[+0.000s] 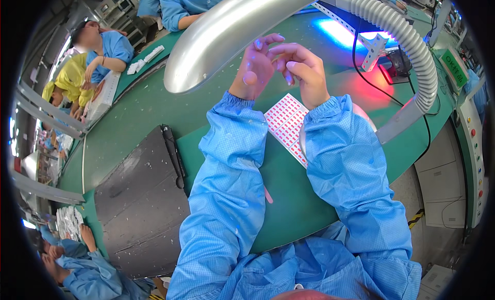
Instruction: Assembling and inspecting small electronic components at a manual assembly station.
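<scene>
My left hand and my right hand are raised close together above the green work table, beside the silver hood. The fingers of both are bent toward each other in a pinch. Whatever lies between the fingertips is too small to make out. Under my hands, partly covered by my right sleeve, lies a white sheet with rows of small red stickers. A thin pink strip shows beside my left forearm.
A silver hood on a ribbed hose arches over the table. Left lies a black folder-like panel. Blue and red lights glow near a perforated metal bracket and black cable. Co-workers sit left and at the far side.
</scene>
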Available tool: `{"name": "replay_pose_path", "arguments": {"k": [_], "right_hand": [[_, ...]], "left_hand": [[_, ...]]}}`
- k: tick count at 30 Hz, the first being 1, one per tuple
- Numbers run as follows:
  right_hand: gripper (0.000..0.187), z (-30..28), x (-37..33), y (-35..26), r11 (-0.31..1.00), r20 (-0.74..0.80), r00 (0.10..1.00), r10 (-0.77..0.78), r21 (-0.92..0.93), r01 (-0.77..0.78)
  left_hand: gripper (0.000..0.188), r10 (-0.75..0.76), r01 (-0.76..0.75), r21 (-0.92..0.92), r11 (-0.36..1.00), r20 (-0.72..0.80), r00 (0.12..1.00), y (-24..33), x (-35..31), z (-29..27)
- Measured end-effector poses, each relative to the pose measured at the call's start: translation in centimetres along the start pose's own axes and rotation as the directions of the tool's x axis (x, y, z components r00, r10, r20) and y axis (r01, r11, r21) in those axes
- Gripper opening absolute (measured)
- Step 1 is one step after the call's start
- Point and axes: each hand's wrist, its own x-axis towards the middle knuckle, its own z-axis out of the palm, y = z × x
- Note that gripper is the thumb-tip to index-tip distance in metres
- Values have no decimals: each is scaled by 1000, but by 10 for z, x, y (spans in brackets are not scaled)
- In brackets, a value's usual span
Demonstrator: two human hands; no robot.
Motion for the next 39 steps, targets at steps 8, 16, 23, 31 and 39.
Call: {"name": "replay_pose_path", "arguments": {"k": [8, 16, 23, 31, 39], "right_hand": [[14, 7, 3, 2, 997, -160, 986, 42, -55, -51], [20, 3, 1, 3, 993, -41, 993, 115, 25, -114], [23, 3, 1, 2, 990, 12, 990, 142, 8, -142], [31, 1, 2, 2, 984, 10, 990, 139, 107, -139], [35, -1, 6, 11, 924, -64, 998, -18, 381, 41]], "left_hand": [[36, -95, 95, -24, 995, -30, 995, 2, 4, -1], [27, -105, 112, 88, 990, -77, 991, 5, 3, 9], [24, -111, 117, 94, 989, -65, 992, 6, 0, 6], [23, -86, 94, 39, 995, -158, 984, 1, 0, 2], [22, -109, 129, 30, 991, -367, 924, 4, 3, -8]]}}
